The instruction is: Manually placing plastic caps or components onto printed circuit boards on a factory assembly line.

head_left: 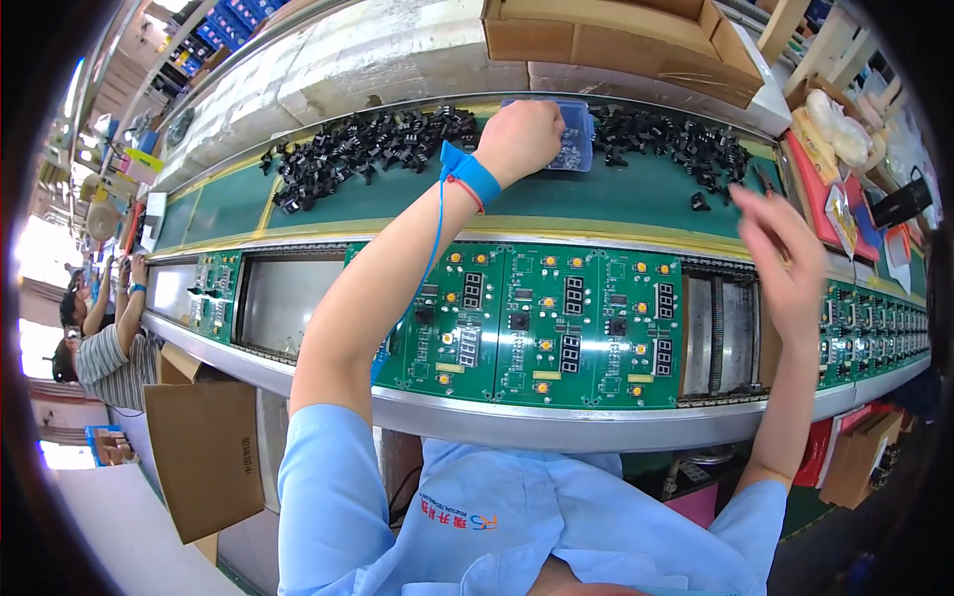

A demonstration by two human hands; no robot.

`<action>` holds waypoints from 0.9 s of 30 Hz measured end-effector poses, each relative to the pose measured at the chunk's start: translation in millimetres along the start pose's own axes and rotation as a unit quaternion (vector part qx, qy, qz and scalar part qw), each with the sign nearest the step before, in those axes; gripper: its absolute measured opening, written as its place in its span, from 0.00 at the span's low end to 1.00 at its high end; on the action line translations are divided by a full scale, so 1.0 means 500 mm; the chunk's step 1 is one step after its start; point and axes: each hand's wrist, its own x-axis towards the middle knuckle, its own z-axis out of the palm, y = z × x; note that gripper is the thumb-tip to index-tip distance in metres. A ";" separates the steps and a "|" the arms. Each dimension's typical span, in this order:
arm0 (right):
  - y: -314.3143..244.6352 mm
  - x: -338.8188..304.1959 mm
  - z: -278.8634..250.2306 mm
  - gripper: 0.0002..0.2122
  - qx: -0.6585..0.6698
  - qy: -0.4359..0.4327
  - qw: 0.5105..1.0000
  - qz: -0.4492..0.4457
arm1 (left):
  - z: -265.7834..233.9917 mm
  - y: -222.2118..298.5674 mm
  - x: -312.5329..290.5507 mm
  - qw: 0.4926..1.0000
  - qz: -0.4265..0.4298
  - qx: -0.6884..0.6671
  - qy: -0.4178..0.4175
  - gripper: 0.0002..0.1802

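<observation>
Risks, left to right. Blue cord [437,238] hangs from the left wristband [472,177] down by the boards [547,333]; could snag a component if the arm pulls back. Left hand [524,137] is at the left side of the blue bin [582,149], fingers curled in; cannot tell whether they grasp anything. A knock could tip the bin, mixing its small pieces into the black parts [393,139]. Right hand [780,248] by the right-hand pile, blurred, fingers spread, no part visible between them; a careless sweep might scatter strays.

Surface: green bench [636,209], far side; boards on the near track.

Room: co-workers [114,348] far left, carton [204,452] near left, foam blocks [348,65] far, plastic bags [840,124] far right.
</observation>
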 end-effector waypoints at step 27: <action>0.198 0.045 0.141 0.13 -0.027 -0.048 0.998 0.038 | -0.132 -0.290 -0.233 0.987 -0.084 0.106 0.093 0.08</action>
